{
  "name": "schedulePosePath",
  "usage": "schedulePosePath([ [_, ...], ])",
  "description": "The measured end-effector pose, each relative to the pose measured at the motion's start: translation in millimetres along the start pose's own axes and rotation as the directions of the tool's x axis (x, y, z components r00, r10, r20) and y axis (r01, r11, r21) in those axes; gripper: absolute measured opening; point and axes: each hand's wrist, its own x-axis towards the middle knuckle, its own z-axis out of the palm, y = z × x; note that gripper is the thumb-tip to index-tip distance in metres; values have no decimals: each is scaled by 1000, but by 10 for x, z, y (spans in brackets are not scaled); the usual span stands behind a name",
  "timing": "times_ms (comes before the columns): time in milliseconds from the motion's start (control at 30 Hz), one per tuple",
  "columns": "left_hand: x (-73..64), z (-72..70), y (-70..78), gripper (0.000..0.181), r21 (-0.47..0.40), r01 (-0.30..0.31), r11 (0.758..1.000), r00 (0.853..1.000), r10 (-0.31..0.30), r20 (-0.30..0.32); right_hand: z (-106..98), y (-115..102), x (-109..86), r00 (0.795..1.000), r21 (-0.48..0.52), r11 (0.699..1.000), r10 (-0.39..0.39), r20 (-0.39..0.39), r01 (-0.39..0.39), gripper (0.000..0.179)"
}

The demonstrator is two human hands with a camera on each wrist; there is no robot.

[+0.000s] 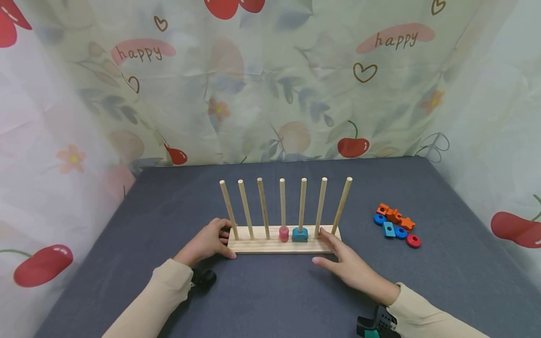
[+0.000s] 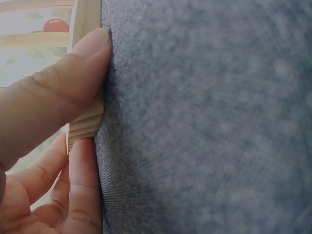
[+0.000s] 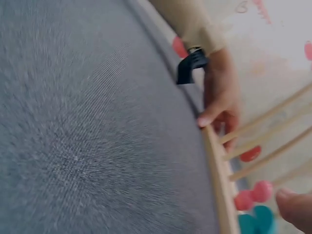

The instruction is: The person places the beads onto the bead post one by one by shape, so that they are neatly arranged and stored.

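A light wooden peg rack (image 1: pixel 270 246) with several upright rods stands on the dark cloth. My left hand (image 1: pixel 211 240) grips its left end, thumb along the front edge and fingers at the end face, as the left wrist view shows with the thumb (image 2: pixel 73 78). My right hand (image 1: pixel 351 265) is at the rack's right part, fingers extended over the base and thumb held apart in front of it. A pink bead (image 1: pixel 284 234) sits low on the middle rod. Beside it, a teal block (image 1: pixel 300 234) rests at the foot of the rod to its right.
To the right of the rack lies a loose cluster of pieces: orange stars (image 1: pixel 407 223), blue rings (image 1: pixel 400 232), a light-blue rectangular piece (image 1: pixel 389 229) and a red ring (image 1: pixel 413 241). A patterned curtain (image 1: pixel 270 94) hangs behind the table and along both sides.
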Motion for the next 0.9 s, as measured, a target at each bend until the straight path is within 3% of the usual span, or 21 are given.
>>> schedulePosePath([
  [233,9,-13,16,81,4,-4,1000,1000,4,2,-454,-94,-278,987,43,999,6,158,-13,74],
  [367,-2,-18,21,80,10,-5,1000,1000,5,3,-790,-122,-417,982,22,1000,-12,190,8,68],
  [500,-16,-22,24,81,8,1,1000,1000,-1,7,-1076,-74,-507,989,-14,993,-114,95,116,57],
  [633,-20,-25,26,83,-5,11,1000,1000,-11,8,-1282,22,-510,982,-95,981,-173,-73,166,53],
  [767,-25,-20,20,82,-3,10,1000,1000,-10,9,-1422,138,-468,980,-215,975,-86,-179,46,58],
  [900,-15,-4,17,81,-3,12,1000,1000,-12,7,-1492,275,-391,978,-300,951,4,-209,-68,65],
])
